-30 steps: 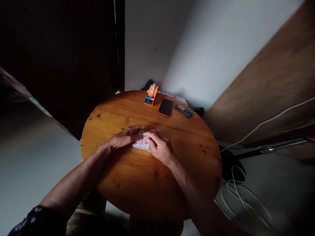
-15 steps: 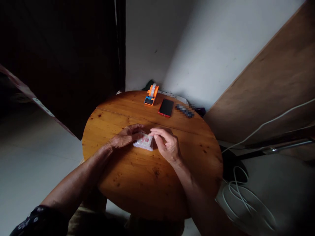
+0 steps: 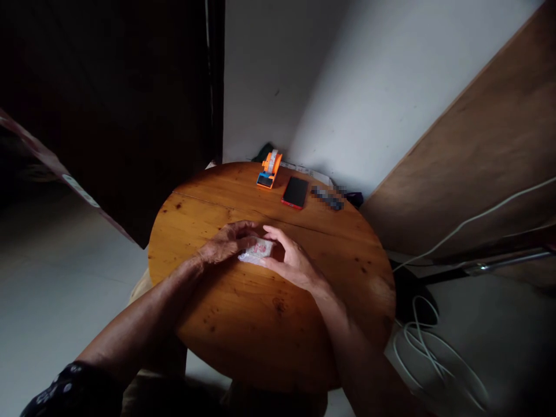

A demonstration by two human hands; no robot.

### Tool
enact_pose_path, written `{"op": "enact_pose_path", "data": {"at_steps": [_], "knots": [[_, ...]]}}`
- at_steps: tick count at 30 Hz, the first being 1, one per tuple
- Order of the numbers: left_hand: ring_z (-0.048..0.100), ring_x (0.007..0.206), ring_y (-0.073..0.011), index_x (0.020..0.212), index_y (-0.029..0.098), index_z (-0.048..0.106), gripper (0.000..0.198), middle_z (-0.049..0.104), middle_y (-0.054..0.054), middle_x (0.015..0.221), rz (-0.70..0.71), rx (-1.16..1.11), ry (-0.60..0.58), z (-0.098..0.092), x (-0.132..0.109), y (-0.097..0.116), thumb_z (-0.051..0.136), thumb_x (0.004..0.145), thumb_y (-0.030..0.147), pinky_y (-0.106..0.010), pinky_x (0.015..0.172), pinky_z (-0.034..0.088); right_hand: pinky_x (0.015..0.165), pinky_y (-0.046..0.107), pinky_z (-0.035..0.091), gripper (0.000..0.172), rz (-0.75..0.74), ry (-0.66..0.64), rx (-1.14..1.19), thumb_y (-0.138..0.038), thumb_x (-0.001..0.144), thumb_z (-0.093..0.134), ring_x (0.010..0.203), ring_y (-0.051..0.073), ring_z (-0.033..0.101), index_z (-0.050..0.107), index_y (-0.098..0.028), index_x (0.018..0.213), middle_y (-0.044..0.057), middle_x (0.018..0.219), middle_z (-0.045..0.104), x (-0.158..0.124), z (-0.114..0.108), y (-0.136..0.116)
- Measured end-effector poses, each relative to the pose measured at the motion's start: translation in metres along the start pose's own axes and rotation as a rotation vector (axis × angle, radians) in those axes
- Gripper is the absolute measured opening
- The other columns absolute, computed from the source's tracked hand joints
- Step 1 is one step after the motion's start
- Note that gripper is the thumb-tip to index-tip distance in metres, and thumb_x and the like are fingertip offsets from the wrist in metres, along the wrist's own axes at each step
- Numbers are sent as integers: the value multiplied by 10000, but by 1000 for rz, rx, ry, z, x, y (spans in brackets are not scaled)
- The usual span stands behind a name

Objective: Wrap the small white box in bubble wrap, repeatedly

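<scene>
I read 1 small clear plastic packet (image 3: 259,249) lying flat near the middle of 1 round wooden table (image 3: 260,330). The left hand (image 3: 223,246) curls its fingertips onto the packet's left end, and the right hand (image 3: 292,262) pinches its right end between thumb and forefinger. At the far edge, 1 orange tape dispenser (image 3: 270,169) and 1 red-edged phone (image 3: 295,192) sit side by side.

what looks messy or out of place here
Only the white cable: it lies in loose loops on the floor right of the round table. The small packet lies flat between the left hand and right hand.
</scene>
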State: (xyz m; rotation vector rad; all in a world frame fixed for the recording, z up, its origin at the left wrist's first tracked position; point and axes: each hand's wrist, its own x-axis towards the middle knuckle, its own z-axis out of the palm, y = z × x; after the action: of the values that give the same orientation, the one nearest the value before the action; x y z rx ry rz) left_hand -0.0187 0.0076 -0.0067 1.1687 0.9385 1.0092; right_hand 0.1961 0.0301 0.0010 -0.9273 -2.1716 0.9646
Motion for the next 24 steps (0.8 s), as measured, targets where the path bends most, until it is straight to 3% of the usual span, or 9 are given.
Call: {"op": "enact_pose_path", "data": {"at_steps": [8,14,18,24], "knots": [[665,886,-184,1243,144,565,510,703,-122,1126,-2,21,-18,0,1,-3,748,804,331,-299,759,480,895,438,551,634,-14,-9,-93,-241,728,752,1040,260,695,554,-237,1331,116,1198,702,1,0,-5],[668,915,-181,1213,149,573,518,702,-117,1122,19,-46,-35,-1,3,-5,786,777,332,-299,792,482,932,443,518,539,-77,23,-124,-258,772,709,1045,249,683,576,-243,1294,96,1163,715,0,-5,-9],[656,878,-163,1198,154,582,532,704,-100,1088,20,-56,-16,-1,4,-5,809,751,331,-285,773,473,939,420,503,425,-129,100,-142,-210,793,641,1025,224,673,609,-243,1216,65,1114,726,0,-5,-10],[651,882,-162,1178,163,604,551,696,-93,1082,-4,-71,1,-2,5,-9,840,708,330,-284,782,468,907,384,506,410,-179,107,-245,-128,746,622,972,214,673,647,-264,1132,29,1042,731,0,1,-11]]}}
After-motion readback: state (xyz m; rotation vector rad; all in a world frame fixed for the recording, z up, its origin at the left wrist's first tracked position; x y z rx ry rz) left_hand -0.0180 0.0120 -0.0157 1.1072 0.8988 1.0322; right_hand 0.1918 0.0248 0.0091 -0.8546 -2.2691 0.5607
